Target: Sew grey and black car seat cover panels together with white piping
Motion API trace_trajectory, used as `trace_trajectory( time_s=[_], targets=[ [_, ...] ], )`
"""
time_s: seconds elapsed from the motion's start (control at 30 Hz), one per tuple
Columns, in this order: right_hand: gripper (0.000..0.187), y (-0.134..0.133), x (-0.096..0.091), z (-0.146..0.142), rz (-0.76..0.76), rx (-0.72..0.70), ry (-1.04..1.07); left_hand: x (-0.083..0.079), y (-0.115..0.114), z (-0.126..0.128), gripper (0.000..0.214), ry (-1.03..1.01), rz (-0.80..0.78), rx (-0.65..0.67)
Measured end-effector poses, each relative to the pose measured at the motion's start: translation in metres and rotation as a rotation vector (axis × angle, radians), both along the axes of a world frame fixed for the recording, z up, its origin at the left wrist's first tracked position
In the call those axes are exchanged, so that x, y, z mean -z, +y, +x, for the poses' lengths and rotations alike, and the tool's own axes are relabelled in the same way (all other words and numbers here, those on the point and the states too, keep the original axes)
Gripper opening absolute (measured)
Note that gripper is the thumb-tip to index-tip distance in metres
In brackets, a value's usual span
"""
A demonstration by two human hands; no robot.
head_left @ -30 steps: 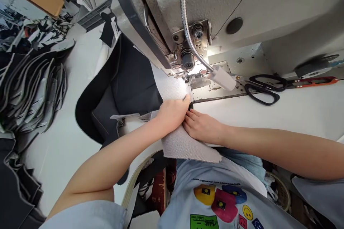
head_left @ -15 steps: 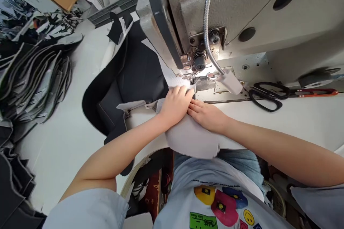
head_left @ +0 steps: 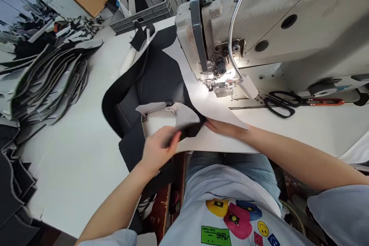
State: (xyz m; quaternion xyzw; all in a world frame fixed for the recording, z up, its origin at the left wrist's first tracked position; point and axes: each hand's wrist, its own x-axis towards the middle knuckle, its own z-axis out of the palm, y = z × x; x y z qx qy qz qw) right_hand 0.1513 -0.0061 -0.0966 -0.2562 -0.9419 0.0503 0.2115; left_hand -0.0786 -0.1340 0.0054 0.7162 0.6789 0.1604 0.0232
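Note:
A black fabric piece with grey backing [head_left: 161, 73] lies left of and under the head of a sewing machine [head_left: 213, 57]. Its pale grey mesh strip [head_left: 213, 107] runs past the needle area toward me. My left hand [head_left: 158, 150], partly blurred, is closed at a dark flap [head_left: 190, 128] of this piece, thumb against its edge. Under the end of the pale strip, my right hand [head_left: 223, 127] has its fingertips closed at the black edge; part of it is covered by the strip.
Black-handled scissors [head_left: 279, 103] and an orange-handled tool [head_left: 325, 102] lie right of the needle area. Stacked cut pieces [head_left: 49, 88] cover the table's left side. A grey crate [head_left: 144, 15] of fabric stands behind. A lamp on a flexible metal neck [head_left: 230, 30] hangs before the machine.
My left hand has moved left and toward me, away from the needle area. The front part of the fabric has been turned over, and my right hand now reaches beneath the pale strip.

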Motion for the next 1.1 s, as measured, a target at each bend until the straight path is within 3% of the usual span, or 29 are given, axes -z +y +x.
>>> trace_trajectory(
  time_s=[0.07, 0.1, 0.17, 0.27, 0.3, 0.37, 0.43, 0.47, 0.5, 0.57, 0.6, 0.67, 0.77, 0.83, 0.9, 1.0, 1.1],
  targets=[
    [0.051, -0.002, -0.007, -0.004, -0.017, 0.017, 0.005, 0.005, -0.025, -0.005, 0.041, -0.172, -0.087, -0.390],
    [0.055, -0.003, -0.011, -0.007, -0.038, 0.001, 0.002, 0.013, -0.041, -0.001, 0.048, -0.299, -0.189, -0.485],
    [0.060, -0.007, -0.020, -0.014, -0.093, -0.085, -0.032, 0.039, -0.073, 0.019, 0.057, -0.704, -0.524, -0.508],
    [0.067, -0.017, -0.033, -0.021, -0.155, -0.255, -0.137, 0.074, -0.106, 0.060, 0.058, -1.452, -0.774, -0.531],
    [0.069, -0.021, -0.037, -0.021, -0.163, -0.289, -0.163, 0.076, -0.110, 0.070, 0.059, -1.620, -0.847, -0.506],
    [0.065, -0.031, -0.042, -0.019, -0.154, -0.338, -0.184, 0.056, -0.108, 0.075, 0.051, -1.742, -1.056, -0.367],
    [0.055, -0.041, -0.043, -0.016, -0.112, -0.365, -0.176, 0.015, -0.093, 0.065, 0.031, -1.576, -1.239, -0.139],
    [0.051, -0.046, -0.043, -0.015, -0.085, -0.368, -0.168, -0.009, -0.081, 0.058, 0.030, -1.410, -1.281, 0.007],
    [0.048, -0.050, -0.041, -0.016, -0.057, -0.366, -0.161, -0.029, -0.066, 0.051, 0.032, -1.218, -1.232, 0.128],
    [0.044, -0.055, -0.036, -0.018, -0.007, -0.344, -0.149, -0.053, -0.027, 0.047, 0.035, -0.706, -0.885, 0.322],
    [0.040, -0.056, -0.033, -0.020, 0.015, -0.345, -0.142, -0.054, -0.006, 0.048, 0.039, -0.443, -0.689, 0.429],
    [0.035, -0.057, -0.029, -0.023, 0.043, -0.355, -0.111, -0.037, 0.039, 0.057, 0.044, 0.007, -0.393, 0.597],
    [0.035, -0.056, -0.025, -0.023, 0.089, -0.326, -0.040, 0.003, 0.096, 0.065, 0.045, 0.409, -0.235, 0.701],
    [0.036, -0.057, -0.027, -0.023, 0.125, -0.300, -0.035, 0.016, 0.122, 0.060, 0.041, 0.524, -0.193, 0.736],
    [0.035, -0.058, -0.029, -0.023, 0.156, -0.295, -0.080, 0.013, 0.144, 0.046, 0.038, 0.580, -0.186, 0.758],
    [0.035, -0.058, -0.034, -0.024, 0.174, -0.283, -0.125, -0.005, 0.174, 0.022, 0.041, 0.608, -0.215, 0.771],
    [0.033, -0.057, -0.036, -0.023, 0.172, -0.302, -0.085, -0.017, 0.192, 0.012, 0.043, 0.599, -0.231, 0.743]
  ],
)
